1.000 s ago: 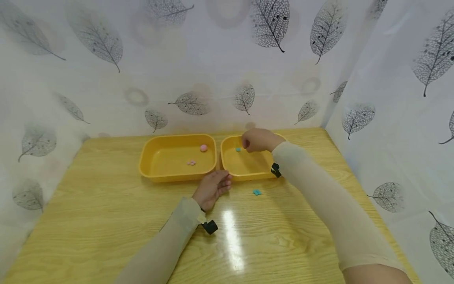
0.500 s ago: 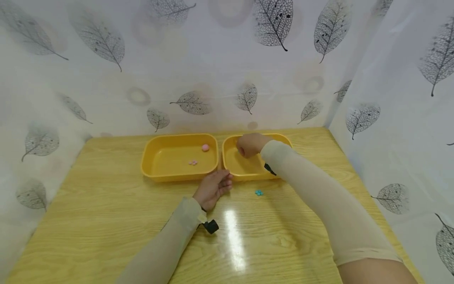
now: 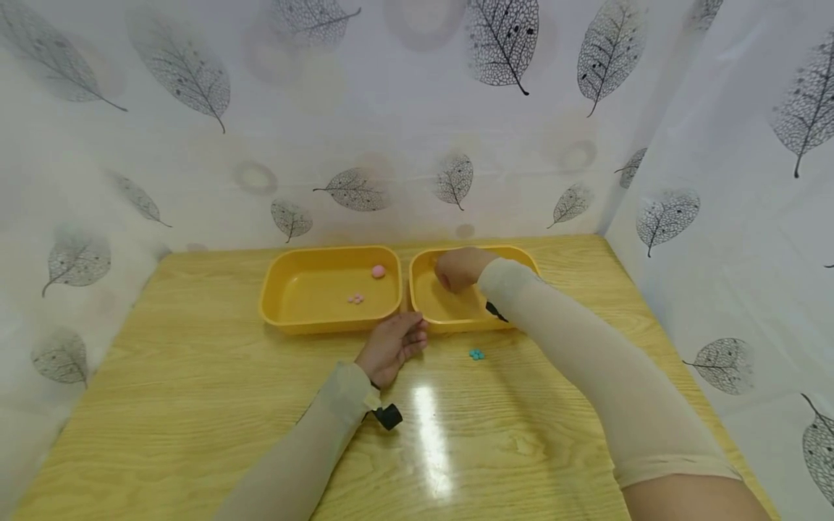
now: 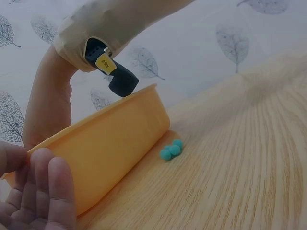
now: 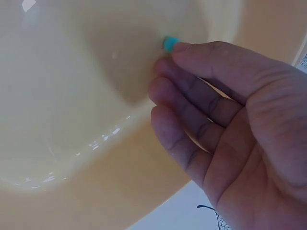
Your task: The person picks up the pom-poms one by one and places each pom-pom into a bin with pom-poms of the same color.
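Reaching into the right yellow tray (image 3: 426, 304), the right hand (image 3: 459, 269) is seen with loosely curled grip, fingertips (image 5: 180, 47) at a teal piece (image 5: 169, 43); whether pinched cannot be told. The left hand (image 3: 391, 346) is rested relaxed on the desk (image 3: 195, 405)

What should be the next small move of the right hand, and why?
Probably let go of the blue piece and lift out. The right hand is low inside the right yellow tray, its fingers touching that piece, while a blue cluster lies on the table in front of the tray.
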A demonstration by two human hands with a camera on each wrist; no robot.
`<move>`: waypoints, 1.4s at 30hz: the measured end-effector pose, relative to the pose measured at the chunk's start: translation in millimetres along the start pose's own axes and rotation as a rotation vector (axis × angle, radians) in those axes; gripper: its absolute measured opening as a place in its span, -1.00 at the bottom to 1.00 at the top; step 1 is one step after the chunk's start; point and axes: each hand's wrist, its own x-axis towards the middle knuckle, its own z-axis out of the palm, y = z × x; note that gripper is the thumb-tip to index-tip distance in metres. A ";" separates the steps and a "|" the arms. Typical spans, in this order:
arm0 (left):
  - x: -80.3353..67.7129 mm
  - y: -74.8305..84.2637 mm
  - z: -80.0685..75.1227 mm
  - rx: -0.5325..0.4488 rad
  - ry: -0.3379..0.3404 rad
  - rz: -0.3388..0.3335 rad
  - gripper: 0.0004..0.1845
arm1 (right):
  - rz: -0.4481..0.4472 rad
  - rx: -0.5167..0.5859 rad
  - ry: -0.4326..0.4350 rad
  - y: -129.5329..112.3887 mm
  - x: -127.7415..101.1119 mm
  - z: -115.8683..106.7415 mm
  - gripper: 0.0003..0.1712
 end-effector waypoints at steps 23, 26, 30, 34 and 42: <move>1.2 1.3 -1.2 -0.009 -0.007 0.000 -0.87 | -0.048 0.381 0.450 -2.7 -110.3 -12.5 -0.82; 2.9 -0.4 -1.0 -0.012 -0.006 -0.004 -0.88 | -0.071 0.408 0.529 -7.7 -120.1 -0.1 -0.87; 3.7 -2.6 1.0 -0.014 -0.005 -0.008 -0.88 | -0.115 0.402 0.618 -16.1 -125.7 19.0 -0.92; 3.9 -2.3 2.4 -0.010 -0.008 -0.010 -0.87 | -0.122 0.382 0.614 -22.0 -125.6 31.4 -0.91; 3.4 -1.4 -0.7 -0.007 -0.006 -0.008 -0.85 | -0.100 0.429 0.442 -31.4 -136.6 29.5 -0.95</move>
